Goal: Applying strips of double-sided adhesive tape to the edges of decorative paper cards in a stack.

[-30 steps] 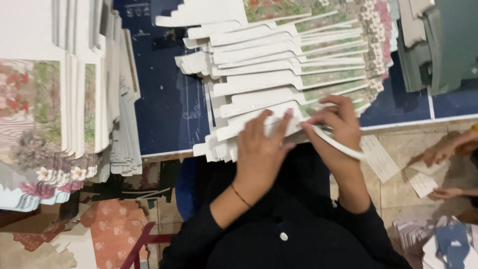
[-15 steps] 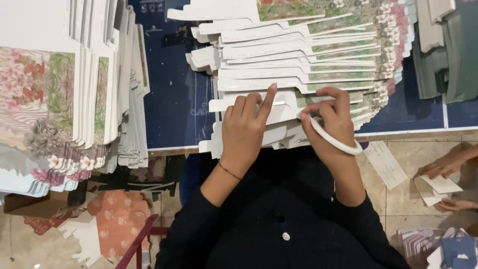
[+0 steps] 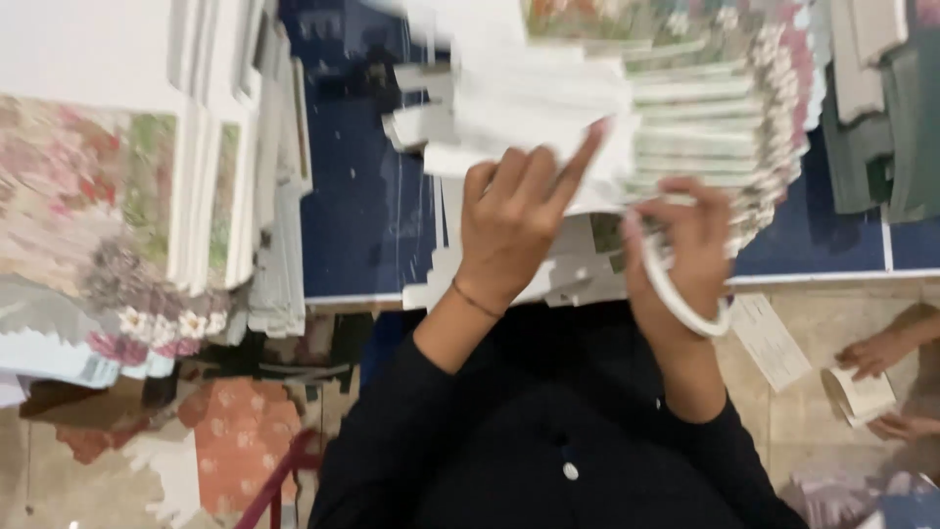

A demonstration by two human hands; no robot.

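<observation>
A fanned pile of flat white card pieces with flower-printed edges (image 3: 676, 108) lies on a dark blue table (image 3: 362, 206). My left hand (image 3: 514, 220) rests on the near part of the pile, fingers curled and the forefinger pointing up and right. My right hand (image 3: 685, 245) is beside it at the pile's near edge, fingers bent around a card's edge. A white ring of tape (image 3: 681, 294) hangs around that hand. The frame is blurred, so the exact grip is unclear.
A tall stack of flower-printed white sheets (image 3: 117, 196) stands at the left, overhanging the table edge. Grey-green card pieces (image 3: 881, 127) lie at the far right. Another person's hands (image 3: 881, 377) hold a small paper at the lower right. Paper scraps (image 3: 235, 431) lie on the floor.
Both hands have slid farther up onto the pile. The left forefinger has lifted and points outward. The view has shifted and blurred.
</observation>
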